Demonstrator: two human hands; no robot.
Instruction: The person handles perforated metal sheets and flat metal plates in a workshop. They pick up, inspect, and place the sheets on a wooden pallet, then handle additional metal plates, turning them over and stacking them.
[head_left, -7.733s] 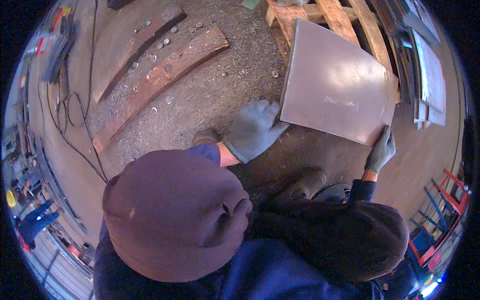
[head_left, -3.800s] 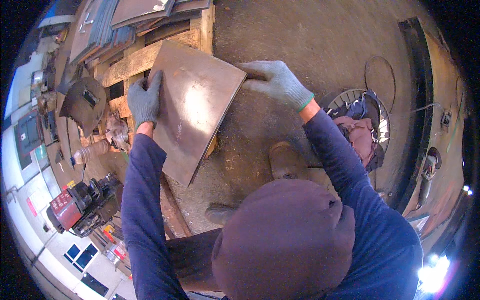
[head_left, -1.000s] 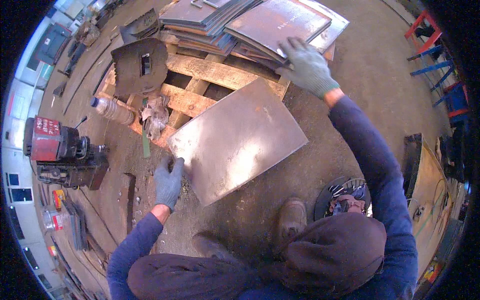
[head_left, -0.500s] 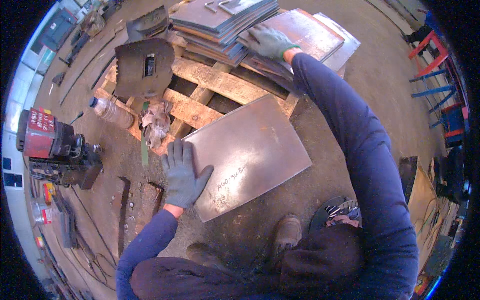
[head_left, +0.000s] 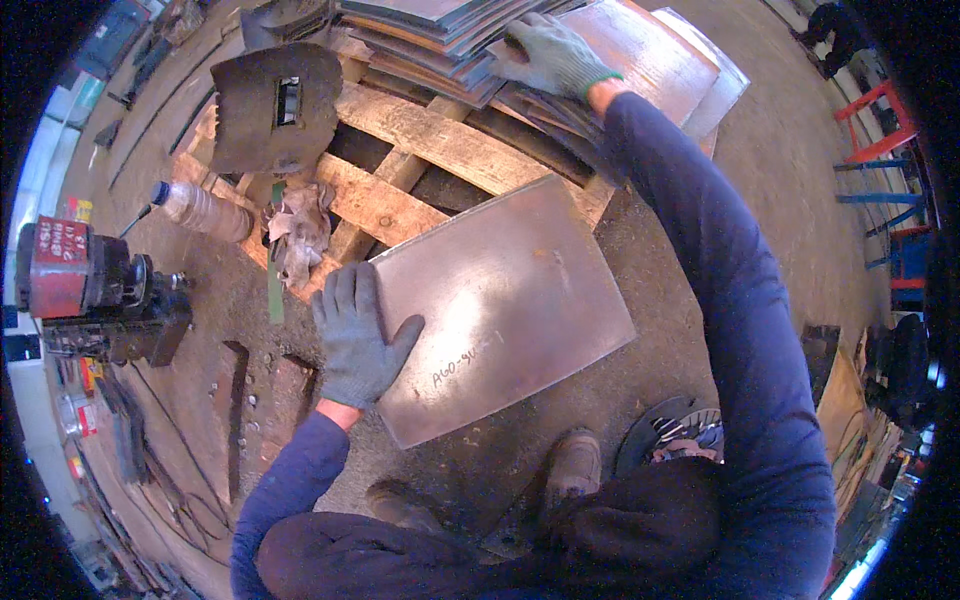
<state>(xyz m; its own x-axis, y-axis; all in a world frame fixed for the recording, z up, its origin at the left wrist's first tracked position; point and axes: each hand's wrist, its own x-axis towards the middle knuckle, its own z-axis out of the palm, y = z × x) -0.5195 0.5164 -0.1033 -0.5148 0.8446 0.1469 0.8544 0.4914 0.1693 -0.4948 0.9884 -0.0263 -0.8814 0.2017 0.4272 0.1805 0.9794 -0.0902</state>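
Observation:
Both hands wear grey knit gloves. My left hand [head_left: 360,335] rests at the left edge of a bare rectangular metal plate [head_left: 510,310] with handwritten marks. Its fingers are stretched out and its thumb lies over the plate's face. The plate's far edge meets the wooden pallet [head_left: 455,150]; whether it leans there I cannot tell. Over at the far right, my right hand [head_left: 555,60] lies on the upper metal plate [head_left: 650,50] of a low pile, fingers bent round its left edge. Beside that hand rises a taller stack of metal plates [head_left: 420,40].
On the pallet's left side are a dark welding shield [head_left: 275,110], a plastic bottle [head_left: 205,210] and a crumpled rag [head_left: 300,235]. A red and black machine [head_left: 85,275] stands at left. By my boots lies a round dark object [head_left: 675,430]. Red and blue stands [head_left: 885,170] line the right.
My right hand's fingers are more bent at the pile's edge. My left hand stays at the plate's left edge. The whole view has shifted slightly.

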